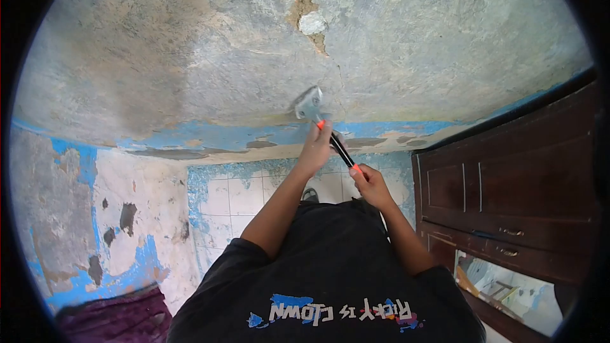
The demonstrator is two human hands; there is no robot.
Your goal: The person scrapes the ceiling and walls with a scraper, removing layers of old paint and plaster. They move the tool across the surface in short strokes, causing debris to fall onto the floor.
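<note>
A long-handled scraper (309, 104) with a wide metal head and a black and orange handle lies against the lower part of the grey wall (241, 70). My left hand (316, 147) is closed round the handle just below the metal head. Further down, my right hand (370, 185) grips the orange end of the same handle. Just under the blade runs a strip of blue paint (254, 134) with bare patches. Higher up, a crack holds a white lump (312, 23) with brown, crumbly edges.
A dark wooden cabinet (508, 184) with drawers stands on the right. On the left is a wall (136, 184) with peeling blue and white paint, and a purple cloth (117, 319) below it. White floor tiles (244, 197) carry blue flakes near the wall.
</note>
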